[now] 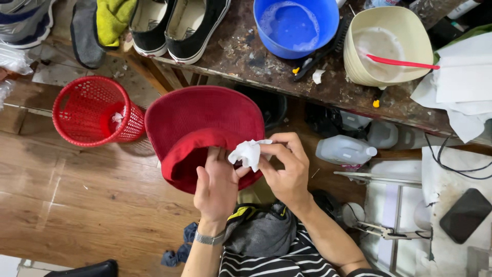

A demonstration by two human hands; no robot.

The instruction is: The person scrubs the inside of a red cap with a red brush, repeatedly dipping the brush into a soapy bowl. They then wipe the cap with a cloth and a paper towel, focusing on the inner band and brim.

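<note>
- Red corduroy cap (202,120), ribbed cloth, rounded crown turned away from the body, opening and folded band toward the chest; held up over the wooden floor (77,200), just in front of the lap.
- Small crumpled white cloth (247,152), soft and wadded, pressed at the cap's near rim, right of the cap's middle.
- Left hand (218,184) under the band, fingers (214,155) curled up into the opening and gripping the rim; metal watch strap at the wrist.
- Right hand (287,169) coming in from the right, fingers (274,150) pinched narrow on the white cloth; nearer hand to the spot being rubbed, touching the left thumb.
- Cap's long axis roughly across the view, left to right.
- Red plastic mesh basket (95,110) on the floor, left of the cap, near.
- Stained dark desk (246,56) beyond the cap, bearing a blue plastic bowl (296,26) with foamy water, a cream plastic tub (389,46) with a red stick across it, and a pair of black slip-on shoes (177,25).
- White plastic jug (344,150) lying below the desk, right of the hands.
</note>
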